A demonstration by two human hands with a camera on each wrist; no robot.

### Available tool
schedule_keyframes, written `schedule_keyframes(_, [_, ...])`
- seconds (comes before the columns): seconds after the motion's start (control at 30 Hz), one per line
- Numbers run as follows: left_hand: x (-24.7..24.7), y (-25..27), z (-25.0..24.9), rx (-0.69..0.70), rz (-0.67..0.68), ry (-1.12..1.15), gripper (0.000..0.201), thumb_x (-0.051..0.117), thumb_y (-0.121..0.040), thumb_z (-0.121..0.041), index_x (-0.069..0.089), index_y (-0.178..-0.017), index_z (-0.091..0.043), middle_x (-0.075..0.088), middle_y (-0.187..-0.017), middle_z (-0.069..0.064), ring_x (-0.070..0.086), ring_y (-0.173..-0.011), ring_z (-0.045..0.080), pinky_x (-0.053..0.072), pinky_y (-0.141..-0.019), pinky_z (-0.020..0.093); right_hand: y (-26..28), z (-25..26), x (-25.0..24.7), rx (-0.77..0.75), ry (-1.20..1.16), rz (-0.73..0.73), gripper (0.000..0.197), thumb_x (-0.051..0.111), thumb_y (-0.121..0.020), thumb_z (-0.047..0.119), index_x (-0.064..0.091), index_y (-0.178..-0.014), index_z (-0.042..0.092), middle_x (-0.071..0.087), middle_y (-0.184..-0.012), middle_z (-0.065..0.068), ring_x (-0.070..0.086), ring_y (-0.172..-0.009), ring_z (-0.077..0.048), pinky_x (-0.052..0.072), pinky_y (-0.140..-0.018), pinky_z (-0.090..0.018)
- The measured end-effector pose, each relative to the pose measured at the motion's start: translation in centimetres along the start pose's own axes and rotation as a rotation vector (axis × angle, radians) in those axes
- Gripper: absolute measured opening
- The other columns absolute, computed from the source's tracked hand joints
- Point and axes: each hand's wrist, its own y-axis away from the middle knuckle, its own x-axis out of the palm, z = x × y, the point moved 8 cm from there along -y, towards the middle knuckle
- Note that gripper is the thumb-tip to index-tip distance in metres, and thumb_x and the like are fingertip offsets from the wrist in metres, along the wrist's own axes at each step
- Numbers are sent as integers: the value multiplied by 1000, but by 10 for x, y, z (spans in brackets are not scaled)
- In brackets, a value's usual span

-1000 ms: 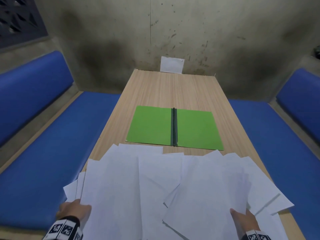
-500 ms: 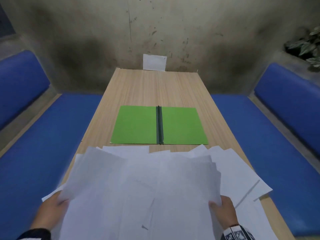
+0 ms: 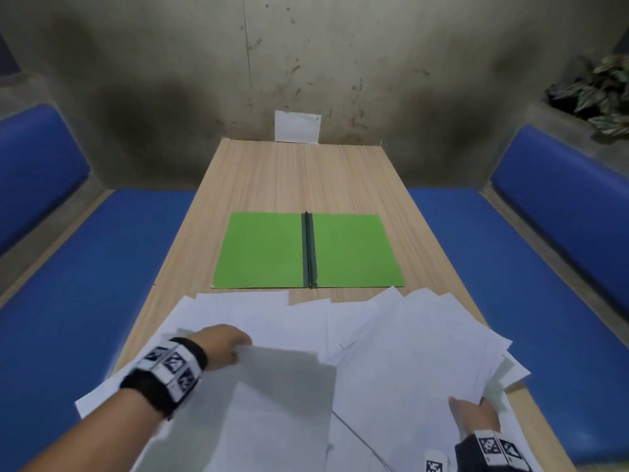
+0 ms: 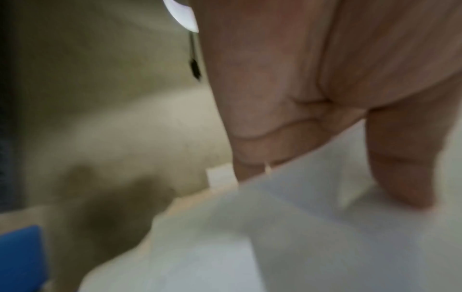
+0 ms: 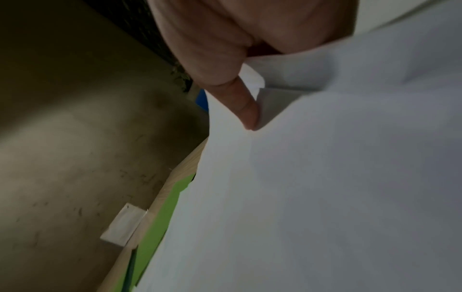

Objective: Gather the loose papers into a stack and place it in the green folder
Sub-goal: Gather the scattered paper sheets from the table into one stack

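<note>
Several loose white papers lie fanned over the near end of the wooden table. Beyond them the green folder lies open and flat, its dark spine in the middle. My left hand is over the left part of the pile and pinches the top edge of a lifted sheet; the left wrist view shows the thumb on white paper. My right hand grips the right-hand bunch of sheets at its near edge, thumb on top of the paper.
Blue bench seats run along both sides of the table. A small white card leans on the stained wall at the table's far end. A potted plant sits on the ledge at upper right.
My left hand has moved in from the left edge toward the middle of the pile, lifting a sheet. The right hand has shifted right and nearer with its bunch.
</note>
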Motion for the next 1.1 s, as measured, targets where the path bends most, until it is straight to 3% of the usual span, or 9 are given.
schedule_keyframes(0.07, [15,-16,-23,64,8,-43,41,46,-89,-16,51,-129,-22,50,-139,2,43,-130,21,33,-106,30,-9,-10,-2,19,-56,-13,55,62,-80,-1,42,-130,-8,52,-131,-22,48,-122,-39,33,-108,-42])
schedule_keyframes(0.17, [39,-32,-45,108,48,-70,52,47,-86,-8,42,-134,-28,51,-136,5,46,-126,25,37,-102,35,-10,-19,4,21,-114,50,80,72,-73,1,29,-140,-1,38,-146,-19,40,-131,-37,29,-112,-47])
schedule_keyframes(0.37, [64,-44,-53,37,71,-161,50,55,-83,-4,40,-129,-20,48,-132,10,46,-121,28,39,-94,36,-8,-5,6,-67,-144,82,60,57,-88,6,30,-139,-8,34,-148,-22,34,-135,-37,24,-115,-43])
schedule_keyframes(0.6, [49,-35,-47,73,-26,-227,26,52,-85,-16,56,-111,-18,47,-126,6,41,-120,26,29,-95,34,8,39,-20,-264,-233,-8,46,58,-82,17,51,-125,3,58,-124,-20,55,-108,-36,42,-100,-48])
schedule_keyframes(0.73, [24,-7,-29,79,-2,21,13,48,-88,-16,50,-102,-16,51,-103,5,45,-92,19,33,-78,28,16,69,-65,-351,-334,-164,36,52,-91,10,50,-123,-4,55,-126,-27,53,-115,-42,39,-101,-48])
schedule_keyframes(0.87, [-16,26,1,96,-54,213,20,49,-89,-16,59,-105,-23,63,-112,0,54,-97,12,38,-78,20,24,88,-87,-388,-391,-217,35,52,-91,12,51,-121,-8,54,-125,-29,52,-116,-42,38,-100,-45])
schedule_keyframes(0.97, [-30,30,34,15,-135,610,14,50,-91,-14,60,-97,-21,67,-99,-1,61,-87,10,45,-76,16,26,92,-90,-398,-403,-243,13,54,-90,16,60,-97,6,60,-102,-16,56,-107,-36,41,-95,-44])
schedule_keyframes(1.03, [-18,20,58,-100,-207,898,20,54,-90,-17,59,-109,-20,69,-103,2,65,-93,18,49,-86,28,22,91,-85,-400,-427,-226,15,55,-89,18,53,-74,18,57,-85,-5,55,-97,-29,43,-90,-43])
schedule_keyframes(1.1, [8,3,71,-212,-231,941,35,57,-87,-23,55,-121,-15,65,-118,9,62,-107,28,45,-98,40,24,90,-83,-402,-456,-185,13,56,-88,19,54,-75,19,58,-87,-6,55,-88,-28,47,-81,-41])
